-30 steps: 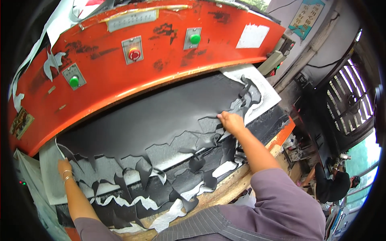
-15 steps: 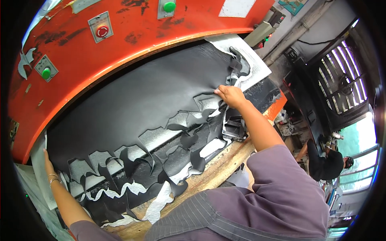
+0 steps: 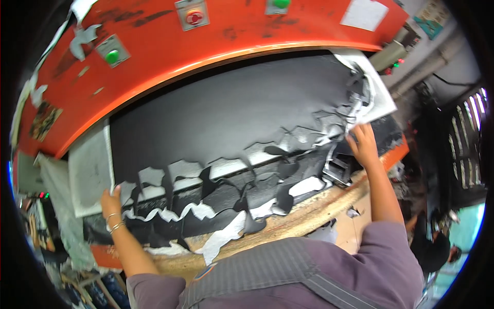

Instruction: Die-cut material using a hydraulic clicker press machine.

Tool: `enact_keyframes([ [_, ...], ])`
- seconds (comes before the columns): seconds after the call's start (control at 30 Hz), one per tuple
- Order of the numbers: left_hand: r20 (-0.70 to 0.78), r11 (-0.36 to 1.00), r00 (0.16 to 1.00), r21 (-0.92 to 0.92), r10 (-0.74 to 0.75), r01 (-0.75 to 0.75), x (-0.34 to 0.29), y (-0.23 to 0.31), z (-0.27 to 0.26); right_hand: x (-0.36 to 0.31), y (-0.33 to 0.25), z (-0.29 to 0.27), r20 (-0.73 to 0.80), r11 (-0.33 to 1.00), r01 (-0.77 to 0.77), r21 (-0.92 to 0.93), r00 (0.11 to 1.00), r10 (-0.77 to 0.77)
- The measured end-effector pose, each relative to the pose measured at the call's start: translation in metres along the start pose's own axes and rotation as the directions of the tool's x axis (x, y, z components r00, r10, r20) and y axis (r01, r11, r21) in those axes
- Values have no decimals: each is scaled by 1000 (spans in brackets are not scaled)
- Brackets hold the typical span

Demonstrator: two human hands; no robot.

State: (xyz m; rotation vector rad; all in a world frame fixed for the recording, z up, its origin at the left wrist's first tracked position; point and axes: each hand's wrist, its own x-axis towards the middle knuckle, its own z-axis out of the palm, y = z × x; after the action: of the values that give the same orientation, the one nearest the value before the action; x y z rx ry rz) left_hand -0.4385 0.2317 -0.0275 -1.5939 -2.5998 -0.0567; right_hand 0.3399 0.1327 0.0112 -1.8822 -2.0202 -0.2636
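Observation:
A large black leather-like sheet with a pale underside lies on a white board under an orange machine. Its near edge is cut into ragged strips with curling tongues. At its near left corner, my left hand is closed on the edge, with bracelets at the wrist. My right hand is at the near right corner, fingers bent and slightly apart, tips by the ragged edge; whether they touch it is unclear. Black and white scraps hang below the near edge.
The orange machine spans the far side, with green buttons and a red button. A black open-frame object sits by the right end of the worn wooden ledge. Another person is at far right.
My right hand has let go of the sheet's near edge and shifted toward its right corner. My left hand has come to the near left corner and closed on it. The view has turned left.

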Motion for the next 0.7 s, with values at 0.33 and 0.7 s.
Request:
enact_keyframes([
  [0.33, 326, 876, 813, -177, 483, -449, -199, 133, -54, -59, 7, -34, 423, 930, -238, 281, 900, 103],
  [0.7, 91, 721, 842, -571, 532, -393, -129, 20, -129, -77, -65, -98, 403, 847, -447, 287, 859, 317],
])
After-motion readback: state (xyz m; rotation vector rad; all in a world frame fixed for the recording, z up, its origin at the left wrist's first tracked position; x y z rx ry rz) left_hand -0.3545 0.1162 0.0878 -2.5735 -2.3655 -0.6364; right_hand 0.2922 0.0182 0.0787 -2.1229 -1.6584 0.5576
